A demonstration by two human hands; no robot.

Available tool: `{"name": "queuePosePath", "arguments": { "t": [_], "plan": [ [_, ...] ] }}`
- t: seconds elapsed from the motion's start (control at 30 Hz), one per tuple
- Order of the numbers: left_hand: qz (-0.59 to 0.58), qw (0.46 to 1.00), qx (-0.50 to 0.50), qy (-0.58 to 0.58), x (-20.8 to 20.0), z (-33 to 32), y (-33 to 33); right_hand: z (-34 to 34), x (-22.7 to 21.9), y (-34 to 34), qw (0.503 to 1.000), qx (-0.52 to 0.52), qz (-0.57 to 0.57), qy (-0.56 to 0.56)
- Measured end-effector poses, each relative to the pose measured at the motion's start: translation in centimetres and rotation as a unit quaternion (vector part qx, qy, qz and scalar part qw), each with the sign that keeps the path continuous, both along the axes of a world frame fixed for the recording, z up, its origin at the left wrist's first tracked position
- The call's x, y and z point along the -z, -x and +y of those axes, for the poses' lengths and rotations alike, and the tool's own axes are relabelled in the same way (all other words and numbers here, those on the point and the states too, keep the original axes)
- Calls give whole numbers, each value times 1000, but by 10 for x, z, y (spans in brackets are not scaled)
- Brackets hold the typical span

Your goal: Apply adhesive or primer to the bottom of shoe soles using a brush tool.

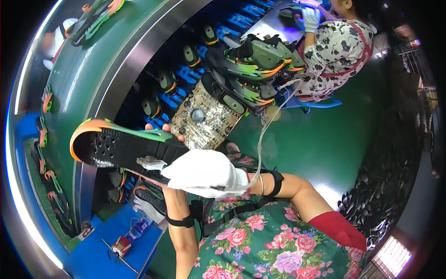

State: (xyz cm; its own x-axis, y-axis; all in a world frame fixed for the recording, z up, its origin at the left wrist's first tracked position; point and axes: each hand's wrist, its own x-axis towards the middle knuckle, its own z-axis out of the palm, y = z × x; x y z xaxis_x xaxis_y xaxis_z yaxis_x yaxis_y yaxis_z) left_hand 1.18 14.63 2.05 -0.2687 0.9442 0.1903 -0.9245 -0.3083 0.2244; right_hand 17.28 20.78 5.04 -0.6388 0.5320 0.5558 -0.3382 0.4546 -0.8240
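My left hand [180, 137] is closed around a shoe sole [128, 141], its bare fingers showing along the far edge and the palm hidden beneath. The sole has a black inside and an orange-to-green rim, with its rounded heel to the left. Over its right half lies my right hand [200, 171] in a white glove, fingers drawn together and pointing left. At the fingertips a frayed, brownish-grey piece [151, 162] touches the sole's inside; I cannot tell whether it is a brush or soiled glove cloth. A pale cord [259, 144] runs up from beside my right wrist.
Beyond the sole stands a stained board [204, 128] with a small round cup [198, 115]. Stacked shoe parts [260, 60] rise behind it. A green conveyor [79, 69] carries soles on the left. A co-worker [334, 51] sits far right; a blue table [93, 260] is near left.
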Motion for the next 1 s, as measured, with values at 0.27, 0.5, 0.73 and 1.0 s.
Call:
{"name": "queuePosePath", "arguments": {
  "t": [0.27,0.5,0.73,1.0],
  "plan": [
    [-44,993,-90,62,-11,14,-13,1,2,-21,998,-59,-10,13],
    [-52,998,-43,9,1,14,-5,8,-18,-9,997,-74,17,10],
    [-3,999,-33,3,-3,10,0,-9,-9,-5,997,-36,16,-61],
    [-55,997,-44,10,-8,12,-1,11,-11,-12,998,-27,-10,-58]
  ]
}}
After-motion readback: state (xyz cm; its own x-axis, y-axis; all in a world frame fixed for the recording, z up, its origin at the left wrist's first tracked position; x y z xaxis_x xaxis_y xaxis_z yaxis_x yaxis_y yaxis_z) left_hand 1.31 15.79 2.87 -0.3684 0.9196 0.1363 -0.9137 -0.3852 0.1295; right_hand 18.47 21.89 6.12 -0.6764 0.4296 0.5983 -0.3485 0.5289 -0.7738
